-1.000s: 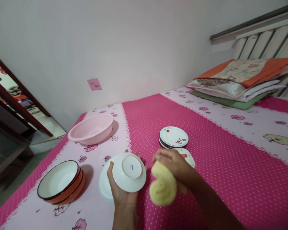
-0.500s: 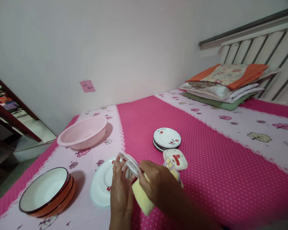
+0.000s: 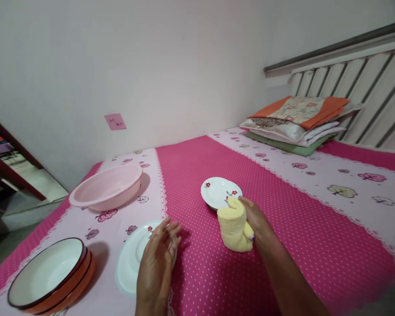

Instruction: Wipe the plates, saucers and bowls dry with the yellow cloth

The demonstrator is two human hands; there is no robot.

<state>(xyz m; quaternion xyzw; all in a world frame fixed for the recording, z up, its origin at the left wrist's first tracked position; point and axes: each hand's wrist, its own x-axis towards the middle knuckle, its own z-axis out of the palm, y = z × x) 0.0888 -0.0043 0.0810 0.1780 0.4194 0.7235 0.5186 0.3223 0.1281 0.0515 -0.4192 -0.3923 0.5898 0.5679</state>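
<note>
My right hand has its fingers clamped on the yellow cloth, just in front of the flowered plate towards the middle of the bedspread; the cloth hides whether they touch the plate too. My left hand is empty, fingers loosely apart over the white dish. I'd expect the cloth to be light and floppy, easily bunched; the plate stiff, slick, breakable, best pinched at its rim.
</note>
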